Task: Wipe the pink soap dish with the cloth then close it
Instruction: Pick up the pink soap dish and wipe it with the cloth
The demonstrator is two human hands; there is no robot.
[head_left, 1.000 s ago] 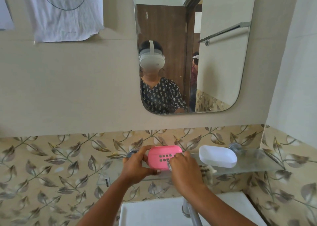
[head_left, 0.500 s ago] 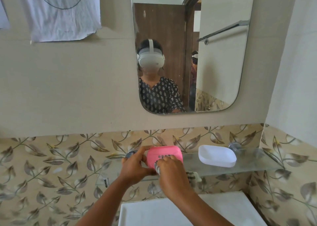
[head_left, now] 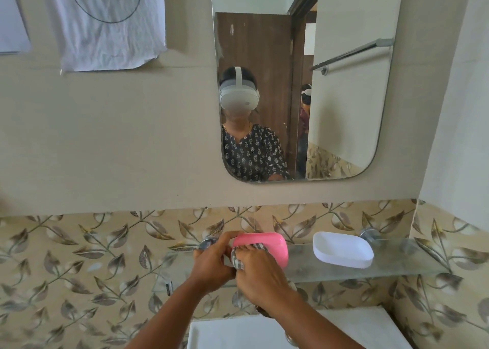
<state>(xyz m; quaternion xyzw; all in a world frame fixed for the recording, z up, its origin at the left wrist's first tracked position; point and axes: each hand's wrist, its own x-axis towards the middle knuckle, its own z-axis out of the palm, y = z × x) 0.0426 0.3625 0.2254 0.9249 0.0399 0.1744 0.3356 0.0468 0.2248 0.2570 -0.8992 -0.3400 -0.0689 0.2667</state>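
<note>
We see the left hand (head_left: 211, 262) gripping the left end of the pink dish (head_left: 267, 244), which is tipped up just above the glass shelf (head_left: 391, 268). The right hand (head_left: 260, 274) curls round a checked cloth (head_left: 239, 260) and presses it into the dish. A white lid (head_left: 342, 249) lies on the shelf, to the right.

The soap dish (head_left: 267, 242) looks like smooth, glossy pink plastic, and the lid (head_left: 342, 249) like white plastic with a softer sheen. The cloth (head_left: 239, 261) is a woven grey check. The shelf (head_left: 397, 262) is clear glass on shiny metal mounts (head_left: 369, 234). The tiles (head_left: 92, 256) are glossy, the wall (head_left: 105, 137) matt, and the mirror (head_left: 344, 110) polished.
</note>
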